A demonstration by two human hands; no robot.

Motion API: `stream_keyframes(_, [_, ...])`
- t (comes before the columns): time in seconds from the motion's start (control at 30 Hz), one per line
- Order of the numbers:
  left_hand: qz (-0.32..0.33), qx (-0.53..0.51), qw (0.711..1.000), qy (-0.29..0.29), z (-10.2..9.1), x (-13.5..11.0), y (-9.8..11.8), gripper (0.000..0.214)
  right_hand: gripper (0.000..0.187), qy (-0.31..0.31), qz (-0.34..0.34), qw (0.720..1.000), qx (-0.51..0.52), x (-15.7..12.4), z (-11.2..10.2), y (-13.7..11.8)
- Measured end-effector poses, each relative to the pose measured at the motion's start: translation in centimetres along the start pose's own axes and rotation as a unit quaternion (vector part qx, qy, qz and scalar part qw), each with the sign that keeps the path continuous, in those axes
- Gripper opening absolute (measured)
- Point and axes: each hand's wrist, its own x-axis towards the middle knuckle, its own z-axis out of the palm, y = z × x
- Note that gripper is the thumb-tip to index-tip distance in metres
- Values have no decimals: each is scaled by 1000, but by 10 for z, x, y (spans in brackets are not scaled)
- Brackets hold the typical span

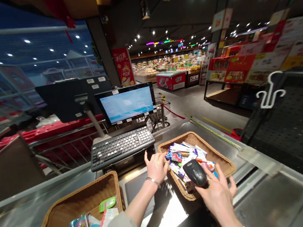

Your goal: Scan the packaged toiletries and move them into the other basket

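Black handheld device (pixel 194 172) sits in our right hand (pixel 218 193) in the head view, over the small packets (pixel 183 148) in a wicker basket (pixel 222 157) on the metal desk (pixel 271 202). That grip is closed around the device's lower end, thumb at one side and fingers at the other. Our left hand (pixel 157 166) is at the basket's left rim, fingers partly curled beside a blue packet (pixel 174 157) (we cannot tell whether this grip has hold of it). Left of it stands another basket (pixel 66 208); beyond are a keyboard (pixel 122 146) and a lit monitor (pixel 128 103).
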Motion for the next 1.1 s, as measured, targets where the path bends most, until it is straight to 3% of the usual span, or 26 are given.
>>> stream_keyframes(0.43, [-95,45,993,45,-62,-54,-49,24,27,-30,-108,991,70,1,13,-64])
stream_keyframes(0.83, [-181,64,980,48,-100,-118,-80,28,24,-83,-179,973,124,-13,23,-114])
stream_keyframes(1.1, [-261,114,958,11,-128,-158,-114,28,24,-103,-202,964,142,-25,23,-135])
